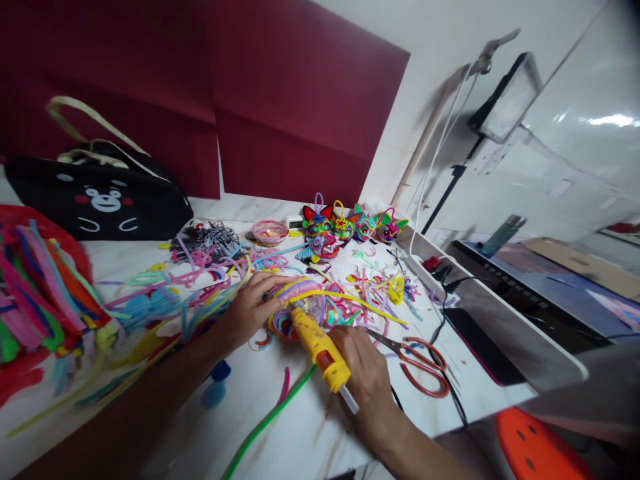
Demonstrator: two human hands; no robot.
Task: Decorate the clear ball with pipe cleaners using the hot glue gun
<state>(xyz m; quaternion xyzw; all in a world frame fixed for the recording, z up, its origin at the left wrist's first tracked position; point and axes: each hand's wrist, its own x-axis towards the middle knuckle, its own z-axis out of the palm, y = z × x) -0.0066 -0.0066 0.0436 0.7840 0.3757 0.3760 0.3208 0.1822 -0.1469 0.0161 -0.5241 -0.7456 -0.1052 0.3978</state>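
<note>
In the middle of the table my right hand (363, 373) is wrapped round a yellow hot glue gun (320, 343), a clear glue stick jutting from its back end. The gun's tip meets a colourful craft piece (285, 319) wound from pipe cleaners in purple, yellow, red and blue. My left hand (255, 310) has its fingers closed on the left side of that piece. A yellow pipe cleaner (370, 303) stretches from it to the right. Below the hands runs a long green pipe cleaner (270, 417). The glue gun's tip partly hides the spot it touches.
Orange-handled scissors (423, 363) lie right of my right hand, near a black cable and phone (485, 347). Several finished animal-head ornaments (343, 227) stand at the back. Pipe-cleaner bundles (40, 293), a black bag (100, 193) and a small bowl (270, 232) are around too.
</note>
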